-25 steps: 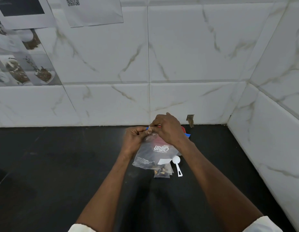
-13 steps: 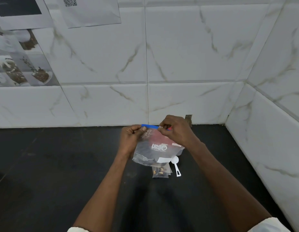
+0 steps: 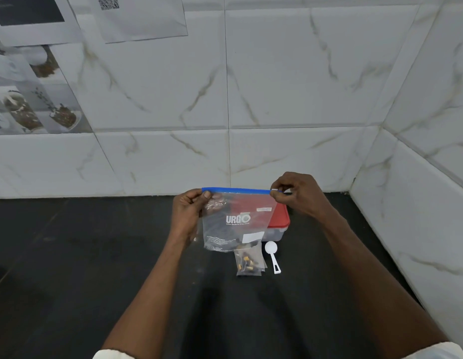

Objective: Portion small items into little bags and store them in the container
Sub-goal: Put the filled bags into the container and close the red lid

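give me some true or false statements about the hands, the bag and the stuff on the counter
1. The left hand and the right hand both pinch the top edge of the zip bag. True.
2. The white scoop sits inside the zip bag. False: it lies on the black counter, right of the small bags.
3. The container behind the zip bag has a red lid. True.
4. The left hand holds the small bags. False: they lie on the counter below the zip bag.
5. The zip bag's top strip is green. False: it is blue.
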